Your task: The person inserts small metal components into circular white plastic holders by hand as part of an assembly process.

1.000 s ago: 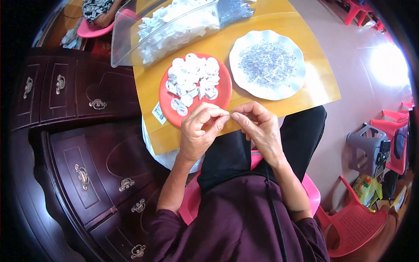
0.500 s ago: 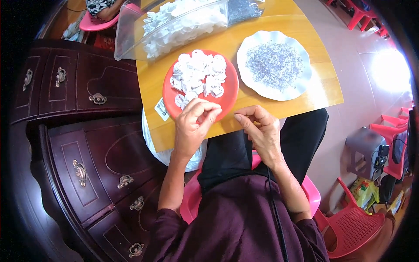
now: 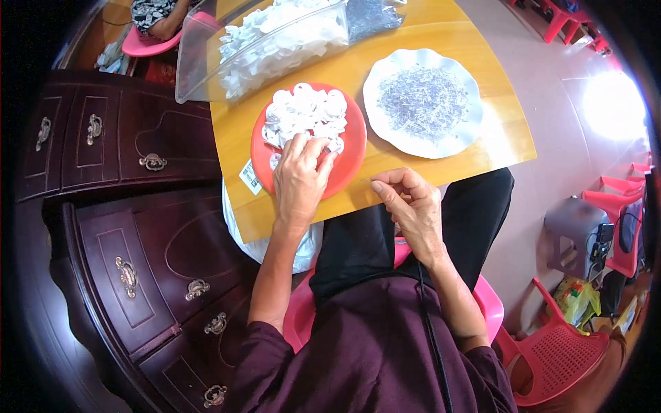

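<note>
Small white plastic clips (image 3: pixel 306 113) lie heaped on a round red plate (image 3: pixel 352 148). My left hand (image 3: pixel 300 172) reaches over the plate's near side, its fingers bent down at the edge of the heap and the thumb apart from the index finger. Beside the plate, over the table's front edge, my right hand (image 3: pixel 412 199) is closed in a pinch. A thin, faint sliver like a small nail sticks out leftward from its fingertips. A white wavy-rimmed plate (image 3: pixel 469 138) at the right bears a heap of small thin metal nails (image 3: pixel 423 103).
Behind the red plate, a clear plastic bin (image 3: pixel 196 72) holds more white pieces, with a bag of dark metal bits (image 3: pixel 372 19) next to it. A dark wooden cabinet (image 3: pixel 165 227) stands close on the left. Another person's arm (image 3: pixel 170 24) shows at the far left.
My left hand has moved forward from the plate's near rim to the heap of clips. My right hand keeps its pinch in nearly the same place. The view has shifted slightly.
</note>
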The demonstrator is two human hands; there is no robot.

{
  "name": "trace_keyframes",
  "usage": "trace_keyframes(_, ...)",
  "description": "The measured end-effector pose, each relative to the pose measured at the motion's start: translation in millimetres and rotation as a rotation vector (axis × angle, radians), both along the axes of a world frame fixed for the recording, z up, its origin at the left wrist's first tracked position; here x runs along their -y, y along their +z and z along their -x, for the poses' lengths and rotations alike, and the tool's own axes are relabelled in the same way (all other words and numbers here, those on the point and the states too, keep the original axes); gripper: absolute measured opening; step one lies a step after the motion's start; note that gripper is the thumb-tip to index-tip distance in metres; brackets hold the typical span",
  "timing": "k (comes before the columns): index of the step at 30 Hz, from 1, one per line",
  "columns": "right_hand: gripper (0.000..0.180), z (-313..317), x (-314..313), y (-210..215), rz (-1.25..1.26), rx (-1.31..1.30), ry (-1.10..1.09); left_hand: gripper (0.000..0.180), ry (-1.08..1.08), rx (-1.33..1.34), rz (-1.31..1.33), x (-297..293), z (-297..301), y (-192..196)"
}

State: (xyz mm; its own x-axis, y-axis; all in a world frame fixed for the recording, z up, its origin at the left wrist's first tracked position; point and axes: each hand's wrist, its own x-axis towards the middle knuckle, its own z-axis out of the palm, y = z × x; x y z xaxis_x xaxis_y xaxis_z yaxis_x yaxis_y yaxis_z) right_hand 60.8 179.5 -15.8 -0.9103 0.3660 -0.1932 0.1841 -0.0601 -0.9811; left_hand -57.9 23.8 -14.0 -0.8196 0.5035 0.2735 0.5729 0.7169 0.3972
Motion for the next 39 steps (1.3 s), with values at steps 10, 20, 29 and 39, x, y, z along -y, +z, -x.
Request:
trace_keyframes(10,0.011,12.4,4.6,6.9,-0.127,-0.179,-0.009,0.022,-0.117,0.009,-0.171,4.4,-16.2,20.6)
trace_keyframes(20,0.010,14.3,17.6,7.9,0.242,-0.239,0.126,0.034,-0.167,0.618,-0.738,16.2,-36.1,14.3)
trace_keyframes(29,0.011,13.4,18.0,6.9,0.269,-0.239,0.055,0.044,-0.146,0.836,-1.110,12.2,-43.1,9.8)
trace_keyframes(39,0.011,10.6,13.1,11.7,0.227,-0.179,0.115,0.043,-0.180,0.850,-1.095,11.9,-44.2,6.3)
